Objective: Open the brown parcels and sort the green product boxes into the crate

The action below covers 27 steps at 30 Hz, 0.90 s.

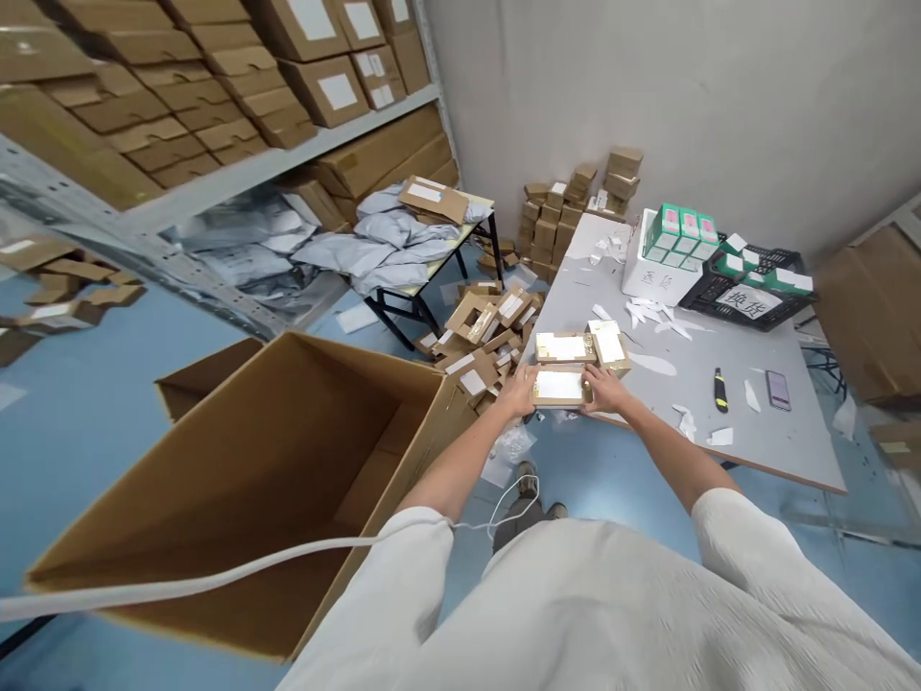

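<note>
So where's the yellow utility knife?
In the head view, the utility knife lies on the grey table, to the right of the person's right hand and just left of a smartphone.

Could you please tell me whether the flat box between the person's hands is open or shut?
Shut: the box lies flat with its white-labelled top closed, held between the left hand and the right hand.

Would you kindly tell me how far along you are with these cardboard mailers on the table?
A heap of kraft mailers already lies beside the grey table. In hand: one white-labelled mailer, between the left hand and right hand. Still on the table: two mailers behind it. Whether more remain elsewhere, I cannot tell.
</note>
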Motion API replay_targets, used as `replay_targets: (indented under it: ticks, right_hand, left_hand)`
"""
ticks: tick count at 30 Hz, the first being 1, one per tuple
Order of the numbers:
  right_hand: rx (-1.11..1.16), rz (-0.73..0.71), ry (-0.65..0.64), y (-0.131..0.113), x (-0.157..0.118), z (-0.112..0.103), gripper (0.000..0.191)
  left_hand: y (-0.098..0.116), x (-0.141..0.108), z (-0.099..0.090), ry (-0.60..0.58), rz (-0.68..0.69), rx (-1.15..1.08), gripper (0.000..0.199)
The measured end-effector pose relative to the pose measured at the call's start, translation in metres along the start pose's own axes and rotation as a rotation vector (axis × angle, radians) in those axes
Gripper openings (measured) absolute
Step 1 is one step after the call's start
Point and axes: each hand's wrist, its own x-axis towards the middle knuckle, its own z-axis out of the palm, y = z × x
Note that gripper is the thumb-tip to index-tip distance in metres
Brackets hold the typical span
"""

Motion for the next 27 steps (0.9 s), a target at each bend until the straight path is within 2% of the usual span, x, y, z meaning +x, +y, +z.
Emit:
replay_targets:
  ticks: [3, 6, 9, 13, 17, 22, 25, 27]
  right_hand:
    - [0.002, 0.025, -0.002, 0.009, 0.013, 0.003, 0.065]
    - [0.016, 0.042, -0.044, 0.015, 0.025, -0.003, 0.066]
    - [0.051, 0.055, -0.073, 0.026, 0.036, -0.010, 0.058]
    - [0.099, 0.163, -0.016, 0.044, 0.058, -0.010, 0.046]
    - [0.114, 0.279, 0.024, 0.053, 0.088, -0.001, 0.054]
    - [0.077, 0.305, -0.043, 0.056, 0.110, 0.002, 0.062]
    - [0.095, 0.323, -0.029, 0.061, 0.112, 0.001, 0.058]
    - [0.106, 0.329, -0.018, 0.065, 0.114, -0.002, 0.056]
  left_hand:
    - [-0.005, 0.029, 0.001, -0.074, -0.001, 0.034, 0.126]
    - [-0.011, 0.057, -0.002, -0.132, -0.009, 0.041, 0.137]
    - [-0.017, 0.081, -0.008, -0.202, -0.010, 0.039, 0.145]
    - [-0.028, 0.110, -0.021, -0.263, 0.029, 0.087, 0.149]
    - [-0.038, 0.138, -0.035, -0.276, 0.086, 0.144, 0.144]
    - [-0.043, 0.180, -0.052, -0.267, 0.152, 0.213, 0.131]
    - [-0.042, 0.203, -0.061, -0.213, 0.142, 0.176, 0.117]
    - [-0.040, 0.211, -0.064, -0.130, 0.090, 0.128, 0.107]
